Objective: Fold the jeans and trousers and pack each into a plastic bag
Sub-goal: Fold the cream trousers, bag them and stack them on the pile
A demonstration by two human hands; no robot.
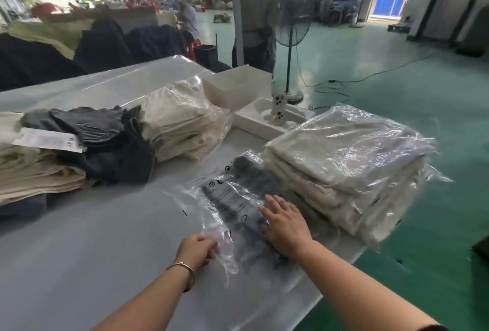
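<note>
Hands (197, 250) on crinkly clear plastic bag (232, 206)

Soft daylight, motion blur, wide-angle warp

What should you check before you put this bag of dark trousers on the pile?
1. Trousers inside the plastic bag: ok, dark cloth shows through it.
2. Right hand flat on the bag: ok.
3. Left hand holds the bag's near edge: ok.
4. Bag mouth closed: cannot tell, plastic too crumpled.
5. Top of the bagged stack free: ok.
6. Stack sitting safely on the table: not ok, its far bags hang past the edge.
</note>
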